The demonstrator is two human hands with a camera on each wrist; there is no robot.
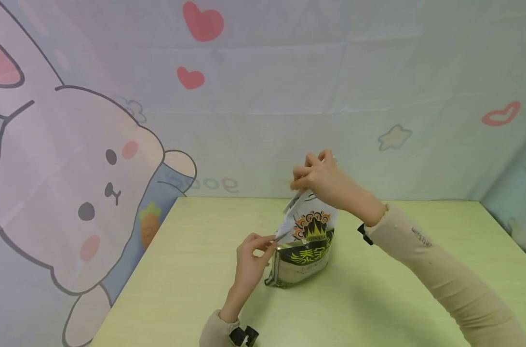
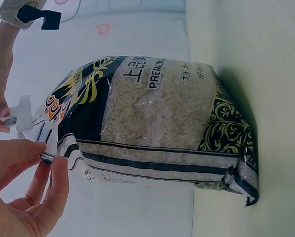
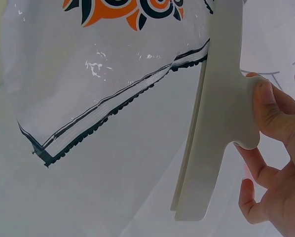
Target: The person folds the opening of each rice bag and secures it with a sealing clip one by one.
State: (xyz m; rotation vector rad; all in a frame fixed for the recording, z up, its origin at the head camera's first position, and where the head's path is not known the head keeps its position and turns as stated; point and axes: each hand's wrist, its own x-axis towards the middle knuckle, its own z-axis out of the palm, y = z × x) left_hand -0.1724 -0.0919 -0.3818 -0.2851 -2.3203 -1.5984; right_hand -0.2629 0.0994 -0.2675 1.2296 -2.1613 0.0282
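Observation:
A bag of rice [image 1: 308,262], with a clear lower window, a black band and a white printed top, stands upright on the table. My left hand [image 1: 249,260] pinches the bag's upper side edge between thumb and fingers; its other fingers curl loosely in the left wrist view. Above the bag's top, my right hand [image 1: 332,183] holds a long white bag clip [image 3: 214,113] by the tab on its side, with the thumb on the near face. In the right wrist view the clip lies across one end of the bag's dark-edged top seam [image 3: 105,111].
The pale yellow-green table [image 1: 397,289] extends to both sides of the bag. Close behind its back edge hangs a cloth backdrop [image 1: 263,96] printed with a rabbit, hearts and a star.

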